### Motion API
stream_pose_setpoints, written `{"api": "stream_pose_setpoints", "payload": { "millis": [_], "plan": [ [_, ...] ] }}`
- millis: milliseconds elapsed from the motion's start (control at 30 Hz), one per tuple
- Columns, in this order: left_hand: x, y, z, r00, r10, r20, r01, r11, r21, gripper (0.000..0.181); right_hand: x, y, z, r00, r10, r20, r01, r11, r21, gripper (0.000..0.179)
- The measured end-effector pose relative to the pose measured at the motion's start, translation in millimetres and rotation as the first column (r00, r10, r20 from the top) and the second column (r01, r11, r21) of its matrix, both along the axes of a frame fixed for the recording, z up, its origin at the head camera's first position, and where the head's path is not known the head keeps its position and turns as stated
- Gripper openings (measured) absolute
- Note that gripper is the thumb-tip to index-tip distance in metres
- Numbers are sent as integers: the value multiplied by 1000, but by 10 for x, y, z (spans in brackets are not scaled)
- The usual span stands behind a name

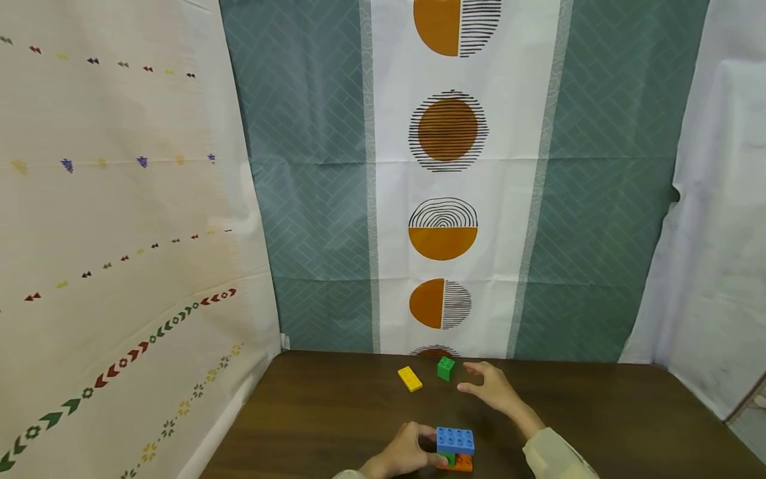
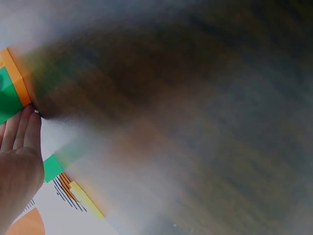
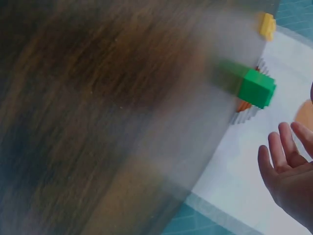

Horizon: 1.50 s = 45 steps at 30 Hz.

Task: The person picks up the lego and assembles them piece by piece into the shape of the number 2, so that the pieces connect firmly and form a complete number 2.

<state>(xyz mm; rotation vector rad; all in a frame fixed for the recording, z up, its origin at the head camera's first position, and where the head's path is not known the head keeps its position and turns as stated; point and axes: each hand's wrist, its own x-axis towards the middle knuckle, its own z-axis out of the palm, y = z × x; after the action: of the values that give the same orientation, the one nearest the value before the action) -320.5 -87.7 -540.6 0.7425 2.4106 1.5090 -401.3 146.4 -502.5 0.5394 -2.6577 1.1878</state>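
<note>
At the front of the table, my left hand (image 1: 404,450) holds a small stack of toy building bricks from its left side, thumb in front and fingers behind. A blue brick (image 1: 455,440) forms the top of the stack. Below it are a green brick (image 2: 8,95) and an orange brick (image 1: 464,464) at the bottom, partly hidden. My right hand (image 1: 492,388) hovers with thumb and fingers spread apart, holding nothing. Just left of its fingertips stands a separate green brick (image 1: 445,368), also visible in the right wrist view. A flat yellow brick (image 1: 409,379) lies farther left.
The dark brown wooden table (image 1: 323,406) reaches back to a hanging curtain (image 1: 311,219) with green and white panels. A pale patterned cloth (image 1: 131,253) hangs along the left side, and a white cloth (image 1: 718,266) along the right.
</note>
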Motion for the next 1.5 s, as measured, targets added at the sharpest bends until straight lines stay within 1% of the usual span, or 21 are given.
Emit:
{"api": "stream_pose_setpoints", "payload": {
  "millis": [100, 200, 333, 467, 633, 767, 900, 967, 1133, 1233, 1367, 1500],
  "plan": [
    [21, -11, -14, 1000, -1, 27, 0, 1000, 25, 22, -69, -43, -74, 999, -37, 11, 37, 999, 32, 59],
    [41, -32, -27, 999, 0, 46, -2, 999, 48, 22, -133, -108, -140, 998, -44, 40, 42, 998, 54, 65],
    [40, -38, -57, 998, -5, 57, 1, 998, 70, 23, -192, -176, -178, 996, -39, 82, 34, 997, 64, 70],
    [28, -22, -84, 999, -33, 38, 29, 995, 93, 24, -219, -224, -182, 994, -38, 104, 28, 995, 94, 76],
    [32, -28, -79, 996, -73, 56, 65, 989, 129, 26, -244, -280, -192, 986, 4, 167, -21, 995, 101, 84],
    [34, -26, -79, 992, -92, 81, 81, 988, 131, 27, -263, -310, -199, 979, 32, 203, -50, 995, 88, 85],
    [35, -15, -75, 991, -75, 107, 62, 991, 121, 27, -304, -351, -227, 972, 0, 235, -16, 998, 67, 80],
    [36, -9, -69, 992, -65, 108, 53, 992, 115, 28, -335, -372, -245, 969, -23, 246, 8, 998, 62, 78],
    [26, -4, -55, 994, -61, 92, 52, 993, 106, 27, -424, -391, -282, 974, -51, 221, 33, 996, 84, 71],
    [20, -13, -55, 995, -59, 86, 51, 994, 94, 26, -470, -384, -291, 983, -56, 177, 38, 994, 103, 62],
    [5, -24, -57, 996, -56, 66, 50, 995, 90, 26, -514, -371, -297, 990, -74, 121, 61, 993, 106, 48],
    [-13, -35, -44, 996, -53, 72, 45, 994, 103, 25, -534, -377, -316, 991, -75, 106, 62, 990, 126, 39]
  ]
}}
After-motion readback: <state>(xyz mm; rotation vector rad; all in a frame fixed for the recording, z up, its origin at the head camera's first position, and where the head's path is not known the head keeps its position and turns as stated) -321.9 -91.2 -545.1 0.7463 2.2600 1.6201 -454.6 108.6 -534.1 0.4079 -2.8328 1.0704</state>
